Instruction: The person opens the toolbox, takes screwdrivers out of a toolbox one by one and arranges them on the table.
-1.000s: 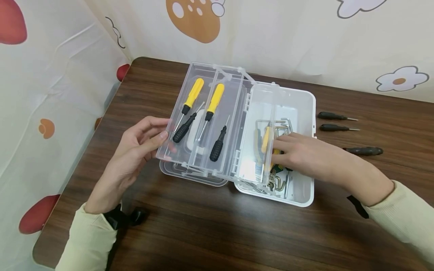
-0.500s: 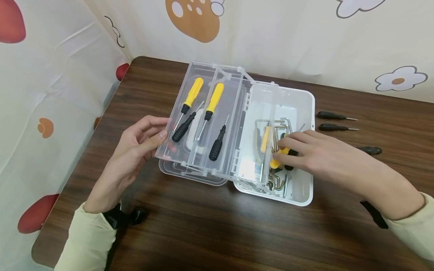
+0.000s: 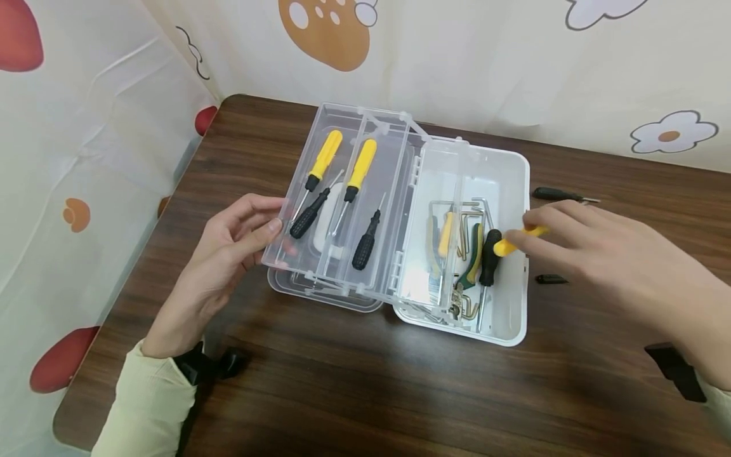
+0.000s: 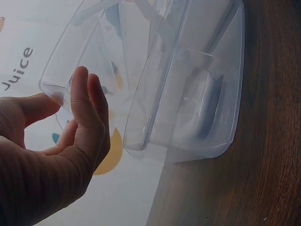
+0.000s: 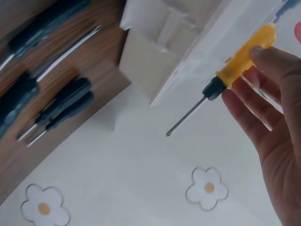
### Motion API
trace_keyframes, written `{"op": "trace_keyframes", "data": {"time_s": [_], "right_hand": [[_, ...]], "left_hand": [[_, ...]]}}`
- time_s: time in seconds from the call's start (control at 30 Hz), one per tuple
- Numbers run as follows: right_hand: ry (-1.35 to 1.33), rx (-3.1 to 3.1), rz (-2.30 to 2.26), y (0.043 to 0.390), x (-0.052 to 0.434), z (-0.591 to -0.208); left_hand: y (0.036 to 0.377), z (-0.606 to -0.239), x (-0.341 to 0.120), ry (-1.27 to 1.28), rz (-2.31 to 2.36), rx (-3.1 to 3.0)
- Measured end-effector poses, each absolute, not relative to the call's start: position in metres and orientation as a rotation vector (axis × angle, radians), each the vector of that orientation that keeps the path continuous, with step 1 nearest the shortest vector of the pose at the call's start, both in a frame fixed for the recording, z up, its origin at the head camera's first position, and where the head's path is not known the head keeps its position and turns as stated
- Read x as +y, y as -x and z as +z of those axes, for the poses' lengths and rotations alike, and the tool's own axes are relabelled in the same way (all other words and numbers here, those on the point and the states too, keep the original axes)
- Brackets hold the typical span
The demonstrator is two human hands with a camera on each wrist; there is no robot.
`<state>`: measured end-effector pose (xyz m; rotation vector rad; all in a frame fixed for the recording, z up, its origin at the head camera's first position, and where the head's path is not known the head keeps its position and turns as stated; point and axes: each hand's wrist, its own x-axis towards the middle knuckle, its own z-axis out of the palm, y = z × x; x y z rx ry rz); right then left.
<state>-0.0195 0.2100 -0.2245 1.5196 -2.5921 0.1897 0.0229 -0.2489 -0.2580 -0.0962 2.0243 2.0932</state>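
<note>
My left hand [image 3: 234,251] pinches the near left corner of the clear lift-out tray [image 3: 342,120], thumb above and fingers beneath. Two yellow-handled screwdrivers [image 3: 327,152] and two small black ones [image 3: 368,244] lie in it. My right hand [image 3: 605,260] holds another yellow screwdriver [image 5: 247,56] by its handle, over the right wall of the white toolbox [image 3: 505,184]. In the right wrist view its shaft has a cross tip. Inside the box lie a black screwdriver [image 3: 489,257], green-and-yellow handled pliers [image 3: 471,266] and several hex keys [image 3: 484,209].
Black screwdrivers lie on the table right of the box, one [image 3: 554,193] towards the back and another [image 3: 551,278] partly behind my right hand. The open clear lid [image 3: 285,289] rests left of the box, beneath the tray. A patterned curtain [image 3: 485,63] hangs behind.
My right hand has lifted the yellow screwdriver from among the tools and moved it right, to the box's right wall. My left hand stays at the tray corner.
</note>
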Motion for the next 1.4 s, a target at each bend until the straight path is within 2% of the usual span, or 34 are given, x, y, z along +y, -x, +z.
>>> {"op": "trace_keyframes", "data": {"time_s": [0.23,0.53,0.97,1.4], "right_hand": [[-1.342,-2.619,0.15,0.015,0.233,-0.229],[-1.123,-2.547,0.222,0.015,0.263,-0.255],[-1.008,-2.745,0.279,-0.004,0.304,-0.31],[-1.002,-2.742,0.29,-0.01,0.309,-0.322]], "left_hand": [[-0.023,-0.257,-0.249,0.104,2.092,2.024],[-0.023,-0.258,-0.249,0.106,2.089,2.02],[-0.022,-0.257,-0.248,0.117,2.098,2.017],[-0.023,-0.257,-0.248,0.105,2.087,2.031]]}}
